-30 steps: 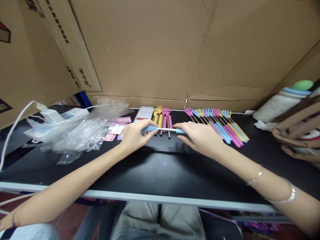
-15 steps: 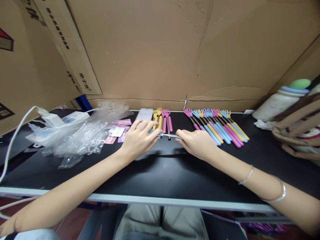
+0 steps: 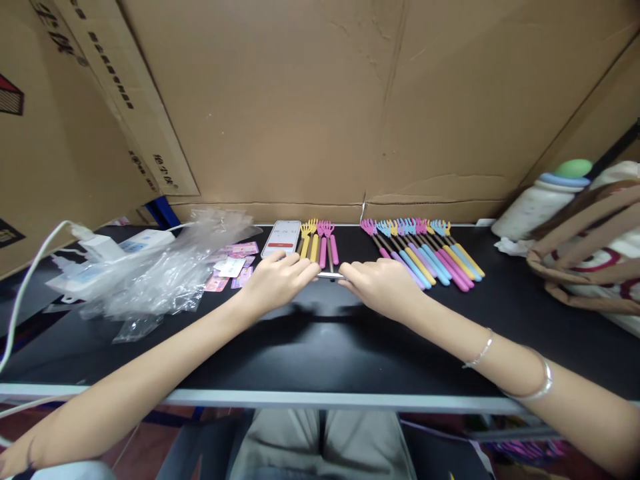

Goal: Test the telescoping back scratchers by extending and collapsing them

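Both hands are closed on one back scratcher held level above the black table, and only its thin silver metal rod shows between them. My left hand wraps the left end, and my right hand pinches the right end; both ends are hidden by the fingers. Just behind, several yellow and pink back scratcher parts lie side by side, claw heads away from me. To the right, a slanted row of back scratchers with pink, blue, yellow and purple handles lies on the table.
A phone showing a timer lies behind my left hand. Small printed cards and crumpled clear plastic bags are to the left, beside a white power strip. A bottle and a bag stand right. Cardboard walls the back.
My hands have drawn slightly closer together, with the rod between them. The blue part that showed at my left fingers is now hidden. The view has shifted a little.
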### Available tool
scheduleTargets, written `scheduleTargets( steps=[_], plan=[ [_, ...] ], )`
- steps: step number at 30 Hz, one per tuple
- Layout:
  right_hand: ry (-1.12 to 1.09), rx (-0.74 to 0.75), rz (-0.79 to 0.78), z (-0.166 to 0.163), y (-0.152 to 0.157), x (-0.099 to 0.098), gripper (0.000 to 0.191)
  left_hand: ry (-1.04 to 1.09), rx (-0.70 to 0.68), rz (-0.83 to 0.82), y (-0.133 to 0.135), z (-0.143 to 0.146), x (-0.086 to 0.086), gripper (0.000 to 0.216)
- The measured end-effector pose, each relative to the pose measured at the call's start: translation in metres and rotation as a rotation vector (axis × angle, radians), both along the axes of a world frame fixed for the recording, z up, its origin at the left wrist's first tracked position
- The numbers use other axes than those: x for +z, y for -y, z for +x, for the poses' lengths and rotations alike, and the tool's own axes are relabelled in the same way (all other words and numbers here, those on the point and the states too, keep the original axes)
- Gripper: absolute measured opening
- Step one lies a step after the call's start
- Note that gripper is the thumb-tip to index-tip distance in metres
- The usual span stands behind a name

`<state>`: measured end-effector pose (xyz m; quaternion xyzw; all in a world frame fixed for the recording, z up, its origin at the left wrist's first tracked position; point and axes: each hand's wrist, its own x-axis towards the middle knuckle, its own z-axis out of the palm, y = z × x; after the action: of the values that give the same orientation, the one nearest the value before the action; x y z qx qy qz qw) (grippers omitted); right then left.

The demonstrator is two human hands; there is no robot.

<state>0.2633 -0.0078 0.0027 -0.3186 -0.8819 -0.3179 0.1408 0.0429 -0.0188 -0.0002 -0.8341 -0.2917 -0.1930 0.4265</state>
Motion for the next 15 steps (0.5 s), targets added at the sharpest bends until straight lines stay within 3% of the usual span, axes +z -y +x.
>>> scheduleTargets(
  steps=[5,11,15],
  plan=[
    [-0.001,0.011,0.156,0.043,-0.019,0.010,0.039,-0.045,0.041,0.100,-0.009,-0.029,0.017,0.023],
    [0.078,-0.249,0.071,0.130,-0.053,0.029,0.042,-0.088,0.153,0.102,-0.037,-0.090,0.032,0.029],
    [0.061,-0.415,-0.030,0.164,-0.068,0.035,0.038,-0.031,0.217,0.019,-0.047,-0.114,0.033,0.033]
  ],
)
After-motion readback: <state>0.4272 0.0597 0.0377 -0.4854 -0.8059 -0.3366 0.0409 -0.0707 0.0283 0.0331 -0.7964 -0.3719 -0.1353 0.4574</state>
